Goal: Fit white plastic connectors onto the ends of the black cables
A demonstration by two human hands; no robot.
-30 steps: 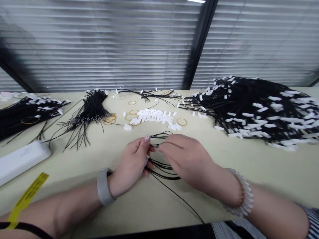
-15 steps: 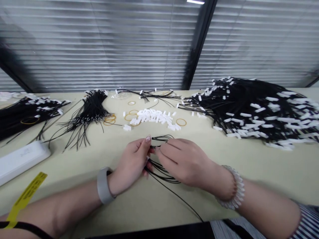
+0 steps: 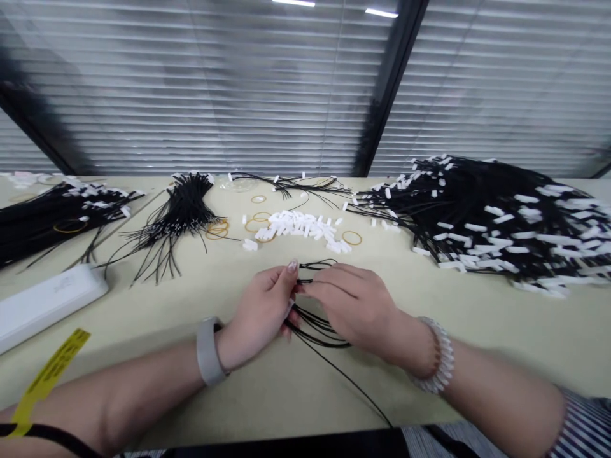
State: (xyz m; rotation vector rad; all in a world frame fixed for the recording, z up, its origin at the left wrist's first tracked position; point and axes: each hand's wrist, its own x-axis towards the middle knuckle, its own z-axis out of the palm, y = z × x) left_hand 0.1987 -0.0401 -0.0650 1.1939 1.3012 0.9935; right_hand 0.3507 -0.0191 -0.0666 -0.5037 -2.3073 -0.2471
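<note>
Black cables point(image 3: 319, 329) loop between my two hands above the table's near middle, and one strand trails down to the right. My left hand point(image 3: 267, 305) is closed on the cables, its thumb on top. Beside it, my right hand point(image 3: 356, 305) is closed too, fingertips meeting the cables at the left thumb; the fingers hide the exact spot they pinch. Just beyond my hands lies a pile of small white pieces point(image 3: 300, 226), with yellow rubber bands point(image 3: 352, 237) around it.
A big heap of black cables with white tags point(image 3: 477, 210) fills the right side. At left are a tied cable bundle point(image 3: 186, 203), another tagged bundle point(image 3: 48, 213) and a white box point(image 3: 52, 302). Window blinds point(image 3: 214, 89) stand behind the table point(image 3: 229, 407).
The view has shifted slightly, so most things appear a little further right. Both hands keep nearly the same pose on the cables.
</note>
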